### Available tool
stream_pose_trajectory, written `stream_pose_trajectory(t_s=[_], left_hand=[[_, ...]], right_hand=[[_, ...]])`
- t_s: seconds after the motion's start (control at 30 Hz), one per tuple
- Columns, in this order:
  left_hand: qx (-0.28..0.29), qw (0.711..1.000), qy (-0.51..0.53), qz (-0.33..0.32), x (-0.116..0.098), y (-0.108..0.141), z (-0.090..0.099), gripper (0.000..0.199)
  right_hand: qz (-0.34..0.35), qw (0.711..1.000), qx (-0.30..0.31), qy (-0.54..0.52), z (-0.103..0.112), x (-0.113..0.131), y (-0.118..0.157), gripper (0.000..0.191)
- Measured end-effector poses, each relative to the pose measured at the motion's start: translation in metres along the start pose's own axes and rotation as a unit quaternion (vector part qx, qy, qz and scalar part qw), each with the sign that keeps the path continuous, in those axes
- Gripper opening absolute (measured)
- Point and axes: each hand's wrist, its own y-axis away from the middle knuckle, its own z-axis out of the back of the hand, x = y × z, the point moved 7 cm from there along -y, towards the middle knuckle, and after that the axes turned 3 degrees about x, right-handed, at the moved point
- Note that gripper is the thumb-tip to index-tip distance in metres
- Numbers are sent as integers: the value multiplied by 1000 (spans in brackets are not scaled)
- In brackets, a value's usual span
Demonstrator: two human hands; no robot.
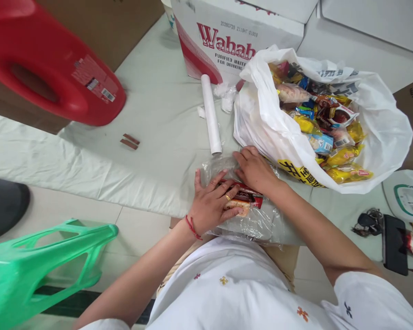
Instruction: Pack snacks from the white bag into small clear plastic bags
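Observation:
A red snack packet (258, 200) lies on a sheet of clear plastic film (258, 224) at the table's front edge. My left hand (215, 201), with a ring and a red string bracelet, rests spread over the packet and film. Just beyond, my right hand (254, 169) lies on the far part of the film with its fingers stretched out and slightly bent. Both hands partly cover the packet. A white cardboard tube (211, 117) lies past my hands, beside some crumpled clear plastic (226, 95).
An open white plastic bag (254, 114) full of wrapped snacks stands to the right. Behind it is a white Wahaha carton (223, 41). A red jug (99, 98) stands at left, a green stool (17, 270) below. Keys (368, 222) and a black phone (394, 245) lie at right.

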Motion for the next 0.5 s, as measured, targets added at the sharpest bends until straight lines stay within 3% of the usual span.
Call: stream_pose_trajectory(t_s=[0.1, 0.17, 0.33, 0.5], left_hand=[[7, 1000, 3, 0, 0, 1, -1, 46], [17, 1000, 11, 8, 1, 3, -1, 41], [-7, 999, -11, 32, -1, 6, 2, 41], [-52, 996, -36, 59, -5, 9, 3, 38]], right_hand=[[-44, 998, 41, -24, -4, -4, -8, 21], [-50, 996, 36, -70, 3, -6, -4, 15], [-32, 990, -34, -133, 27, 5, 19, 13], [-23, 992, -41, -113, 23, 36, 45, 17]])
